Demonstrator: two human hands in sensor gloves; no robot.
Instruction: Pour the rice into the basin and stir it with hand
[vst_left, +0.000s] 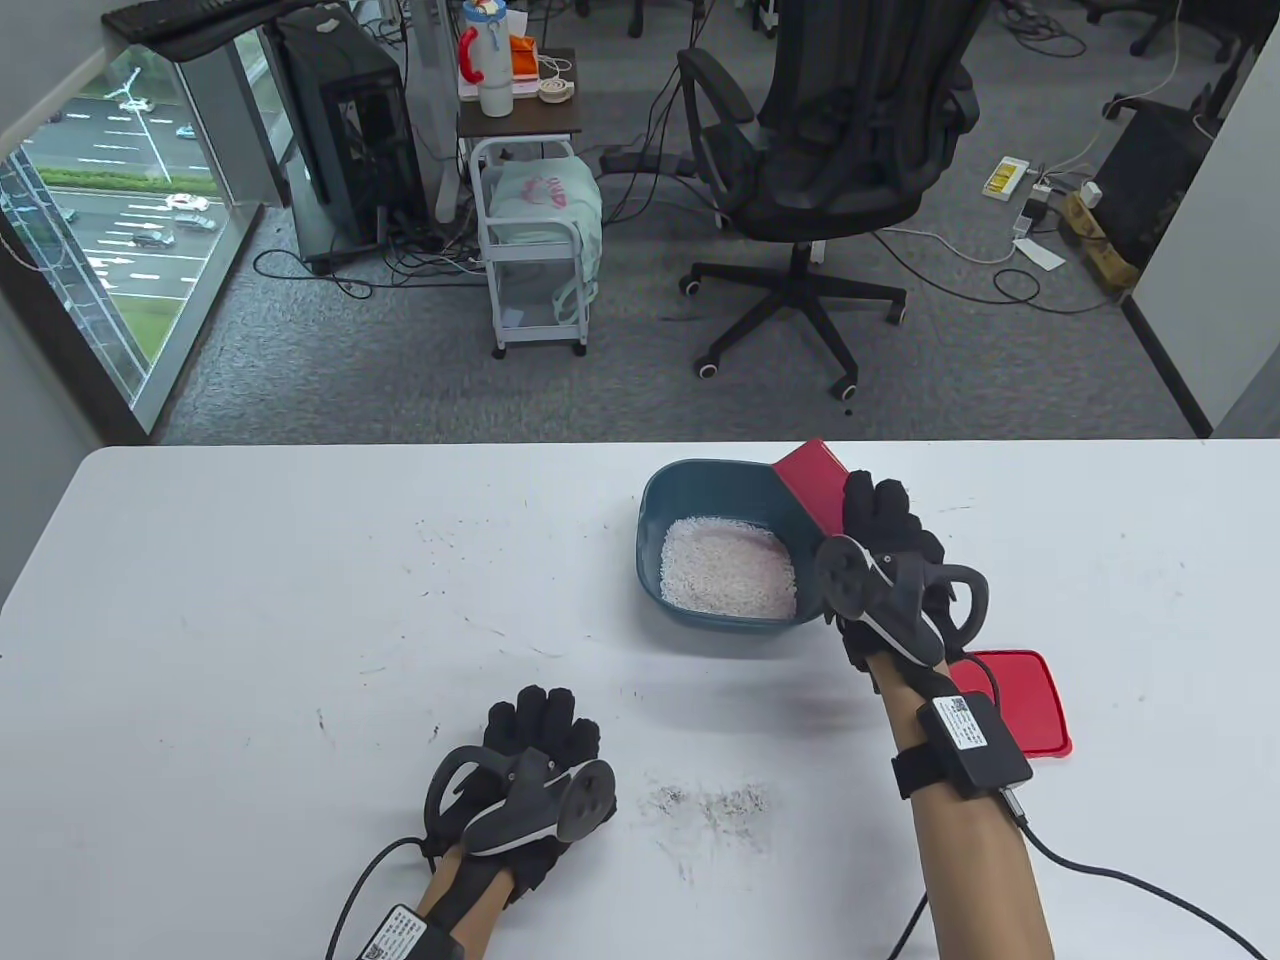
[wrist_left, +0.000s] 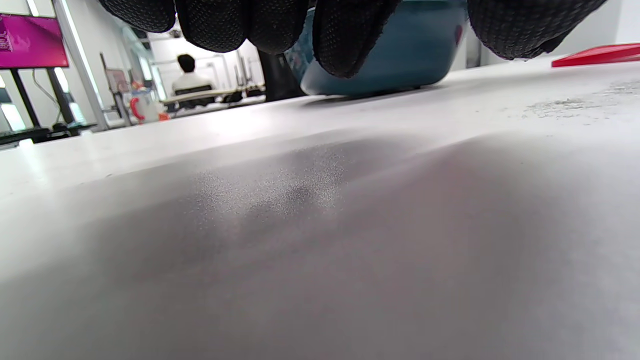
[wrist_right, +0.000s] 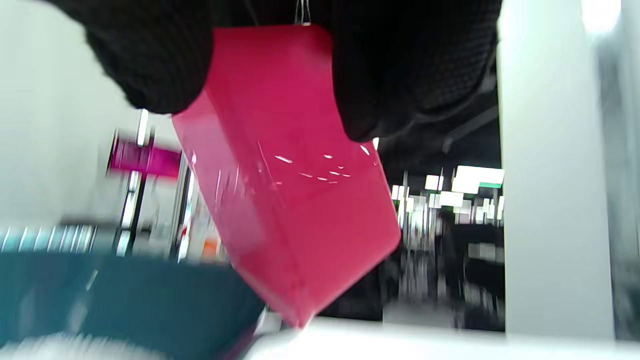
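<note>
A dark teal basin (vst_left: 668, 490) sits mid-table with a mound of white rice (vst_left: 727, 575) inside. My right hand (vst_left: 885, 530) grips a red box (vst_left: 812, 482) and holds it tilted over the basin's right rim. In the right wrist view the red box (wrist_right: 287, 200) hangs between my gloved fingers (wrist_right: 155, 65) above the basin (wrist_right: 130, 295). My left hand (vst_left: 540, 735) rests on the table near the front edge, fingers loosely curled, holding nothing. From the left wrist view the basin (wrist_left: 400, 55) shows beyond my fingertips (wrist_left: 350, 40).
A red lid (vst_left: 1020, 700) lies flat on the white table (vst_left: 250, 600) right of my right forearm; it also shows as the lid (wrist_left: 597, 54) in the left wrist view. Dark smudges (vst_left: 715, 805) mark the tabletop near the front. An office chair and cart stand beyond the table.
</note>
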